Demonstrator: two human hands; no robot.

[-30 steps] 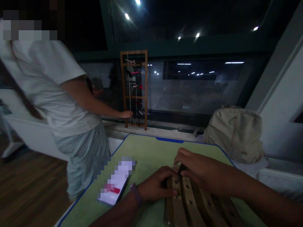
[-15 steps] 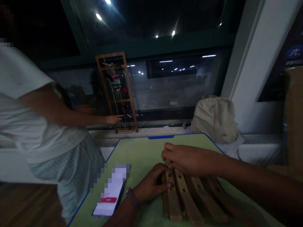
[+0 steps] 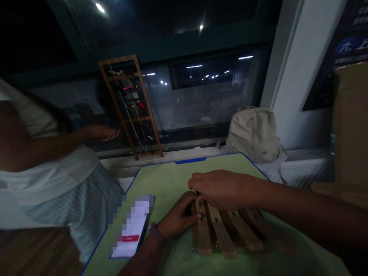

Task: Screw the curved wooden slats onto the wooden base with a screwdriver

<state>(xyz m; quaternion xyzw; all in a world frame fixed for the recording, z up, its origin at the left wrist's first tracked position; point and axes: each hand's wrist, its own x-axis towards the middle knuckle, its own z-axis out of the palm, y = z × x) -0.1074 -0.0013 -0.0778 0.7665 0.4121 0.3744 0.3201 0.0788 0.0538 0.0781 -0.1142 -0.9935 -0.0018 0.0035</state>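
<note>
Several wooden slats with dark holes (image 3: pixel 222 234) lie side by side on the green-topped table (image 3: pixel 161 180). My left hand (image 3: pixel 181 215), with a band at the wrist, grips the far part of the leftmost slat (image 3: pixel 204 239), its thumb lying by a hole. Over the far end of the same slat, my right hand (image 3: pixel 220 188) is closed with bent fingers, and its forearm reaches across the other slats from the right. What the right fingertips pinch is hidden.
A lit phone (image 3: pixel 129 230) lies on the table's left. A person (image 3: pixel 57 153) stands at the left, one hand held out. By the window stand a wooden frame strung with cords (image 3: pixel 153 122) and a beige backpack (image 3: pixel 253 134). A cardboard box (image 3: pixel 349 130) is at the right.
The view has shifted slightly. The person at the left has drawn an arm back from the wooden frame. Both my hands stay at the far end of the leftmost slat.
</note>
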